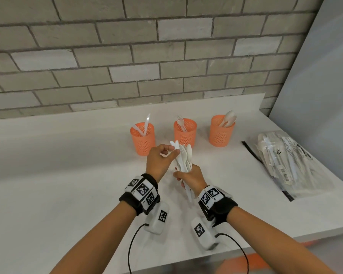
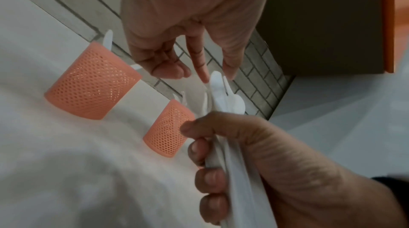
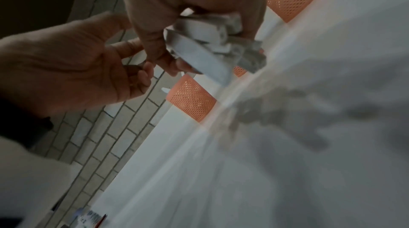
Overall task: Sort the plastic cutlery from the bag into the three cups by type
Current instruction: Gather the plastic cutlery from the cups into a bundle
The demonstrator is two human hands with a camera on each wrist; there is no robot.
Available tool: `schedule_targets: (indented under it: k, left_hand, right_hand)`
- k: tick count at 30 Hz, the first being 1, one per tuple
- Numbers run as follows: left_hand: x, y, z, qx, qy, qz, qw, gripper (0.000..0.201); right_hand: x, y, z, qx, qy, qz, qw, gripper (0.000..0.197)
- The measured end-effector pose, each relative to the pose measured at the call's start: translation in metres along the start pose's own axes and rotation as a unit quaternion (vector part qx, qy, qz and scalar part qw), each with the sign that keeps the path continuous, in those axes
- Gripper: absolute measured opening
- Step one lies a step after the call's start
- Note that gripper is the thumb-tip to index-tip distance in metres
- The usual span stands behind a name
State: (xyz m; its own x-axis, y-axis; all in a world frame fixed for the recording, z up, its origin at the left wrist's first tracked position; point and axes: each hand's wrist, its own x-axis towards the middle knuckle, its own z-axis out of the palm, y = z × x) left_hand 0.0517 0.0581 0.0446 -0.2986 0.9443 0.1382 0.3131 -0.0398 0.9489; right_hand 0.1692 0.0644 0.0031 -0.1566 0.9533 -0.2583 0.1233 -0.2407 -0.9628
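My right hand (image 1: 183,177) grips a bundle of white plastic cutlery (image 1: 184,157) upright by the handles, above the counter in front of the cups. My left hand (image 1: 171,153) pinches the tip of one white piece (image 2: 215,81) at the top of the bundle between thumb and forefinger. Three orange mesh cups stand in a row behind: the left cup (image 1: 142,140) holds knives, the middle cup (image 1: 185,133) forks, the right cup (image 1: 221,133) spoons. The clear plastic bag (image 1: 285,165) with more cutlery lies at the right. The right wrist view shows the handle ends (image 3: 199,53) in my fist.
The white counter (image 1: 67,165) runs along a grey brick wall (image 1: 127,56). A grey side wall (image 1: 325,76) closes the right end. The counter's front edge passes under my forearms, and cables hang from both wrist units.
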Motion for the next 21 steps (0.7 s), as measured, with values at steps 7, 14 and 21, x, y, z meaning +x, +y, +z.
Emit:
schedule_targets:
  k: [7,14,21]
  left_hand:
    - [0.021,0.009,0.013,-0.038,-0.004,-0.058,0.998,0.015]
    - [0.053,0.049,0.012,-0.157,0.050,-0.078,0.983,0.020]
    - [0.078,0.041,0.008,-0.289,0.178,-0.124,0.932,0.021]
  right_hand:
    - [0.006,-0.002,-0.020,0.003,-0.034,0.007,0.999,0.013]
    - [0.018,-0.004,-0.044,-0.012,-0.122,0.014,0.992,0.010]
    - [0.040,-0.010,-0.070,0.038,-0.186,0.064,0.980,0.013]
